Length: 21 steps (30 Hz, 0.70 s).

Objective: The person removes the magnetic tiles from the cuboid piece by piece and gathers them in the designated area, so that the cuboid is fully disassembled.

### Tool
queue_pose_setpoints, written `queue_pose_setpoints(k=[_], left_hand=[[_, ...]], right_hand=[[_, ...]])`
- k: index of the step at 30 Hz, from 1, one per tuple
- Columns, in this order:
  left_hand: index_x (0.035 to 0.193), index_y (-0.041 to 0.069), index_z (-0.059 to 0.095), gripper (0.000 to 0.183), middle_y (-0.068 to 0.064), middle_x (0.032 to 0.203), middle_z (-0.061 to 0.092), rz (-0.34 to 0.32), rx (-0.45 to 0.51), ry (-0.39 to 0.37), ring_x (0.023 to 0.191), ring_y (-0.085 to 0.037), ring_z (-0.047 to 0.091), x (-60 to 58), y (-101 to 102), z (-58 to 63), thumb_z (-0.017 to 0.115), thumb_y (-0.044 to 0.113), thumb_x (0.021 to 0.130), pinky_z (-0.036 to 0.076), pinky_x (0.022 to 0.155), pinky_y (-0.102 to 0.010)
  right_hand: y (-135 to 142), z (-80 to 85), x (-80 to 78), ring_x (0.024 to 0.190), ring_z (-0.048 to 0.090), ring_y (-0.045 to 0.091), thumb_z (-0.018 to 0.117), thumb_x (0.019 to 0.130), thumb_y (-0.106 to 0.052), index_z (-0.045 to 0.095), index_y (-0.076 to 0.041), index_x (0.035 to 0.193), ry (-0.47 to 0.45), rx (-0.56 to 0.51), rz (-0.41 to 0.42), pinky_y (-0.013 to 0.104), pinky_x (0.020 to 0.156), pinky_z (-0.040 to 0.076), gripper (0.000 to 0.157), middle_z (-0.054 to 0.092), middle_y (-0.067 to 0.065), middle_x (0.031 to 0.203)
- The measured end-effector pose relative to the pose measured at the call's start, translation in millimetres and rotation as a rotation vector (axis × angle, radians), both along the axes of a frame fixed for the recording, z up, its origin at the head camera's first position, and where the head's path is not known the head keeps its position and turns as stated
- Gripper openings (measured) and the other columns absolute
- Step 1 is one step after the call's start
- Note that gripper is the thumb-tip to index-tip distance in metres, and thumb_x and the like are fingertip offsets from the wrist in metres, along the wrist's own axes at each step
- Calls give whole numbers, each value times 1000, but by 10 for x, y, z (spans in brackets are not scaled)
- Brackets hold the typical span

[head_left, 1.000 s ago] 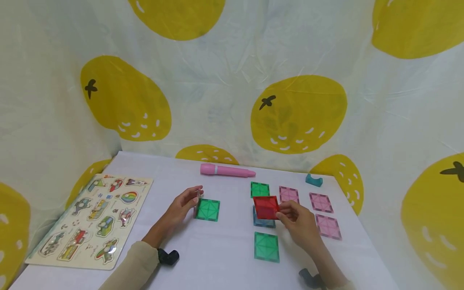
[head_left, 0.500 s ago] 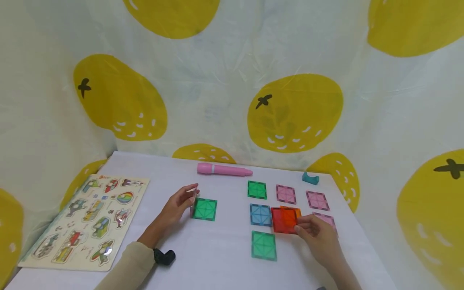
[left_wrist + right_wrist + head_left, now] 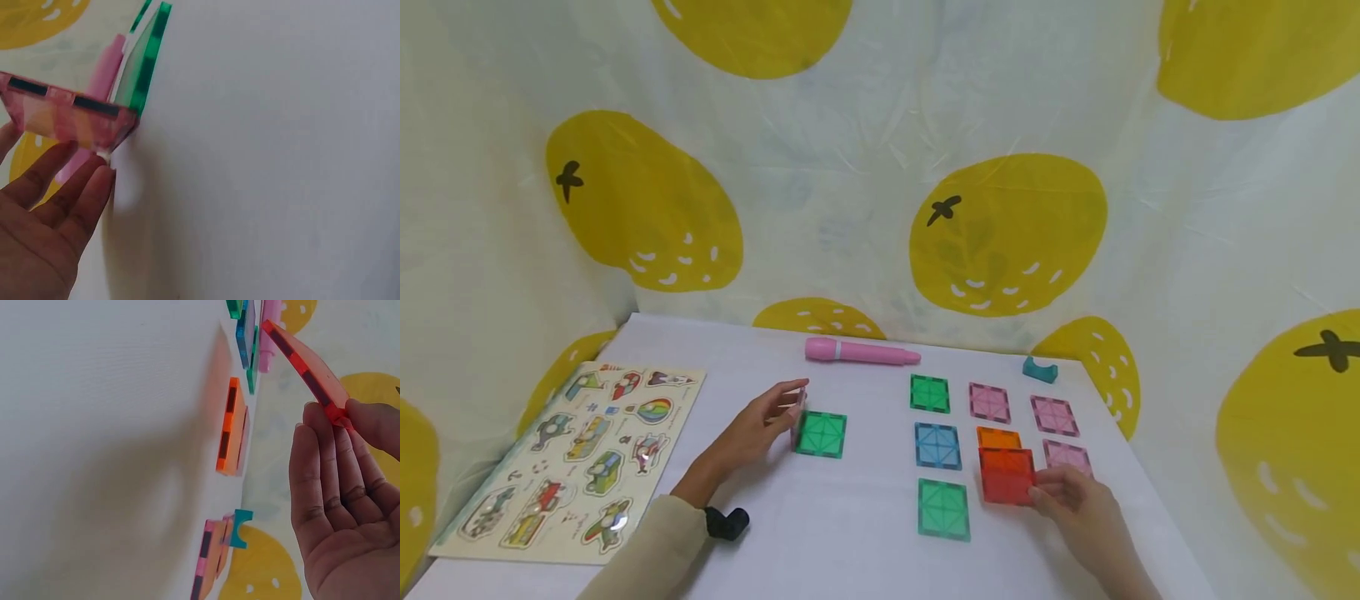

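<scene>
My right hand (image 3: pixel 1086 521) pinches a red magnetic tile (image 3: pixel 1007 477) between thumb and fingers. In the right wrist view, the red tile (image 3: pixel 309 372) is tilted and held off the table by one corner. An orange tile (image 3: pixel 998 438) lies just behind it, partly covered in the head view. At left, my left hand (image 3: pixel 752 431) rests fairly straight fingers against a pink tile (image 3: pixel 800 414) that stands on edge. This pink tile (image 3: pixel 62 109) meets the left side of a flat green tile (image 3: pixel 822 434). The left thumb is hard to make out.
A blue tile (image 3: pixel 937 446) lies between green tiles (image 3: pixel 943 509) (image 3: pixel 929 393). Pink tiles (image 3: pixel 989 403) (image 3: pixel 1054 415) lie right of them. A pink pen-like stick (image 3: pixel 861 351) and a teal notched piece (image 3: pixel 1040 369) sit at the back. A picture puzzle board (image 3: pixel 576 458) lies left.
My right hand has carried the red tile rightward from over the blue tile, past the orange tile, then toward the front. The left hand stays at the upright pink tile.
</scene>
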<state>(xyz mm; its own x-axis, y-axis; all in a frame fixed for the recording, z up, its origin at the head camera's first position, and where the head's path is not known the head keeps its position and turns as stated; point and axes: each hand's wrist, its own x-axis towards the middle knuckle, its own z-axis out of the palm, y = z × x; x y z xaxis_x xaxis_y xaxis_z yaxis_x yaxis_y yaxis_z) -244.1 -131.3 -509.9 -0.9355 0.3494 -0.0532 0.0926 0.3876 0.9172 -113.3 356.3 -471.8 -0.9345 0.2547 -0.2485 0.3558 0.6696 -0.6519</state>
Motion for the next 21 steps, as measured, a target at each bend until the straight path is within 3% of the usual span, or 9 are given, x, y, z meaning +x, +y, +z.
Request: queue_pose_setpoints(k=[8, 12, 17, 21], left_hand=[[159, 48, 40, 55, -8, 165, 48, -39, -29, -5, 144, -36, 55, 5, -104, 40, 60, 36, 109, 43, 121, -62], [159, 45, 41, 55, -9, 163, 50, -35, -24, 15, 139, -35, 60, 12, -150, 60, 61, 34, 109, 46, 119, -60], [158, 41, 44, 55, -10, 156, 56, -17, -5, 10, 119, -26, 70, 8, -195, 77, 63, 30, 108, 58, 105, -41], [159, 37, 46, 55, -12, 152, 59, 10, -8, 18, 108, -23, 70, 15, -241, 89, 65, 28, 107, 58, 94, -30]], right_hand=[[118, -32, 100, 103, 72, 16, 79, 89, -60, 67, -11, 133, -101, -71, -32, 43, 93, 66, 67, 77, 3, 121], [140, -60, 124, 101, 73, 16, 80, 90, -56, 67, -9, 133, -122, -93, -39, 43, 92, 66, 65, 77, 3, 118], [143, -93, 151, 98, 72, 15, 79, 92, -51, 68, -8, 129, -140, -93, -32, 43, 92, 66, 58, 78, 3, 116], [138, -117, 171, 97, 71, 15, 79, 92, -51, 69, -8, 129, -163, -105, -39, 43, 92, 66, 58, 78, 3, 116]])
